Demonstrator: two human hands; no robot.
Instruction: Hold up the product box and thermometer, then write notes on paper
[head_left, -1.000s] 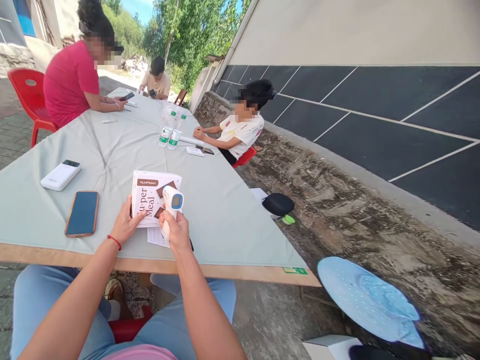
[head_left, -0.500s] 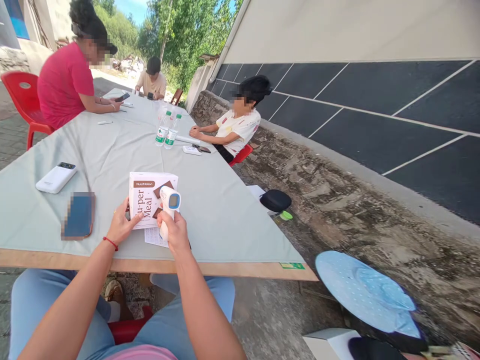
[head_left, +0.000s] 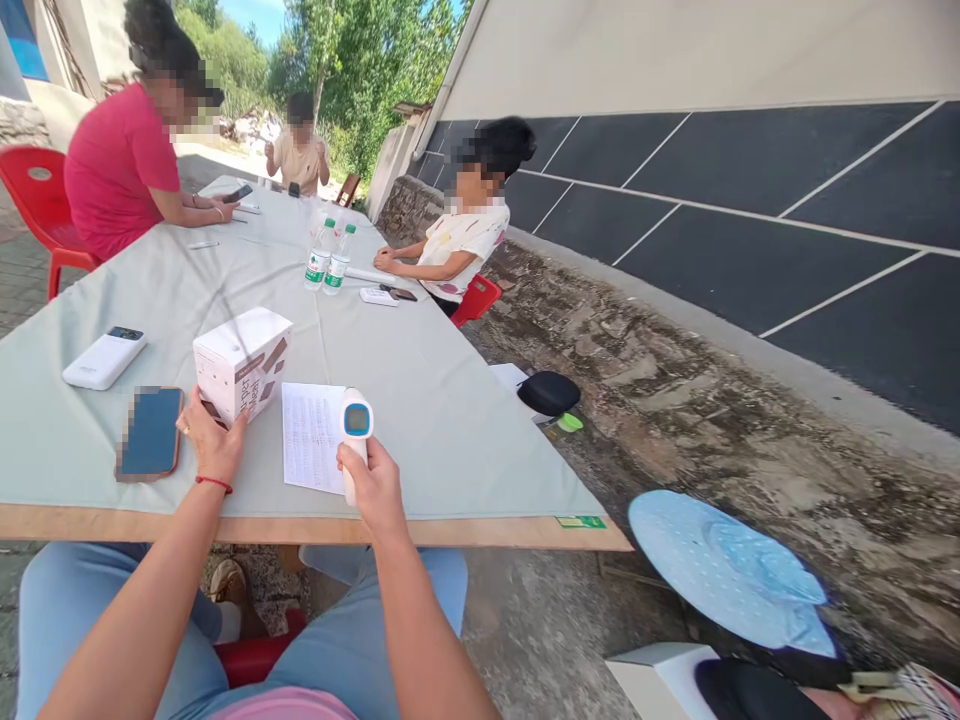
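Observation:
My left hand grips the near lower part of a white and brown meal box, which is turned so that its top and two sides show. In my right hand is a white infrared thermometer, held upright by its handle with the blue-rimmed screen facing me. A printed sheet of paper lies flat between the box and the thermometer, its right edge partly behind the thermometer. Left of my left hand rests a phone, with a white power bank just beyond it.
Two water bottles stand farther along the cloth-covered table. Several people sit around it, one with a phone. On the ground to the right are a light blue hat, a black case and a white box.
The box has moved left with my left hand and turned, uncovering the sheet of paper. My right hand has shifted slightly right and down with the thermometer. The far person has raised both hands.

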